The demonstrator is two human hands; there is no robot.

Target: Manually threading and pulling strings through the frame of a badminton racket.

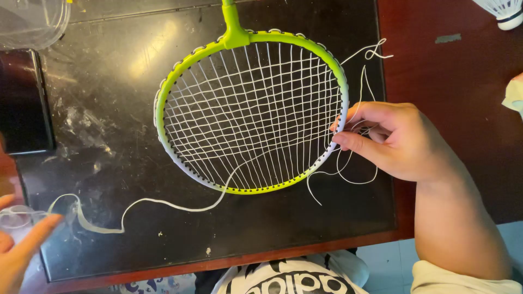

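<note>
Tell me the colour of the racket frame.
The racket frame is lime green fading to white along its sides, seen in the head view.

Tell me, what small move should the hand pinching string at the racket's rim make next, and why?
Probably draw the pinched string outward through the rim. The right hand grips it beside the racket frame, loose loops lie under that hand, and the strings on that side look slack and uneven. The left hand rests apart, at the mat's corner.

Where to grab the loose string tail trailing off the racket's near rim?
Pinch the loose string tail on its flat run just below the racket rim, coming from above. It lies slack on the black mat, free of the weave; the left hand is nearest.
</note>
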